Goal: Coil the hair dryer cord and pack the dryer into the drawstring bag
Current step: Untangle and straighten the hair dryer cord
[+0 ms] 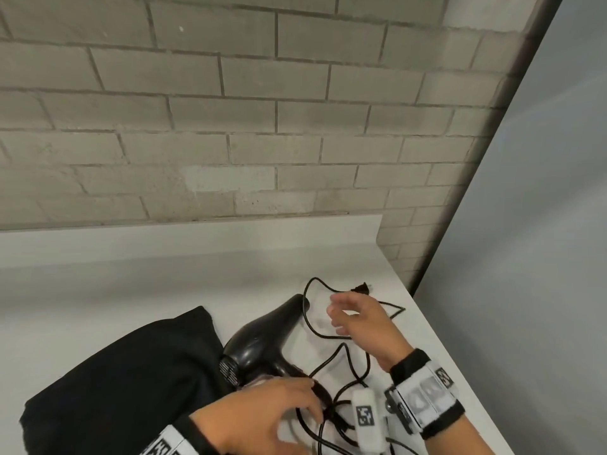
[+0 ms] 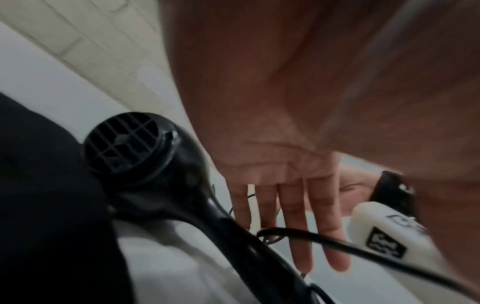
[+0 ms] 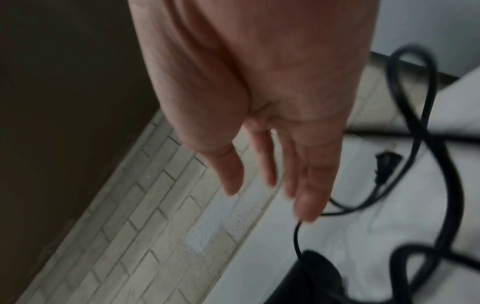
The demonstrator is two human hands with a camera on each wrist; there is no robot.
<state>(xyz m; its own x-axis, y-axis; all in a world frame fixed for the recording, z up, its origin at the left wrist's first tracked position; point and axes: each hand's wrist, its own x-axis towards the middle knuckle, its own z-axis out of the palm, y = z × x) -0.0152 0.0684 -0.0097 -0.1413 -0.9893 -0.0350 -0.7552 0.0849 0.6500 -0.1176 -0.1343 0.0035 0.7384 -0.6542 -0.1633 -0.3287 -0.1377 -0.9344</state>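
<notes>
A black hair dryer [image 1: 262, 339] lies on the white counter [image 1: 164, 280], nozzle pointing up-right, its rear grille [image 2: 122, 142] against the black drawstring bag [image 1: 115, 382]. Its black cord [image 1: 328, 359] sprawls in loose loops to the right, with the plug [image 1: 361, 288] at the far end. My left hand [image 1: 262, 418] hovers over the dryer's handle and the cord's base, fingers [image 2: 296, 222] straight and spread, holding nothing. My right hand [image 1: 358, 320] is raised over the cord loops near the plug [image 3: 387, 164], fingers [image 3: 309, 193] loosely extended, holding nothing.
A grey brick wall [image 1: 230, 110] rises behind the counter. The counter's right edge [image 1: 460, 356] runs diagonally, with a grey panel [image 1: 542, 224] beyond it. A white tagged block [image 1: 366, 418] sits by my right wrist band.
</notes>
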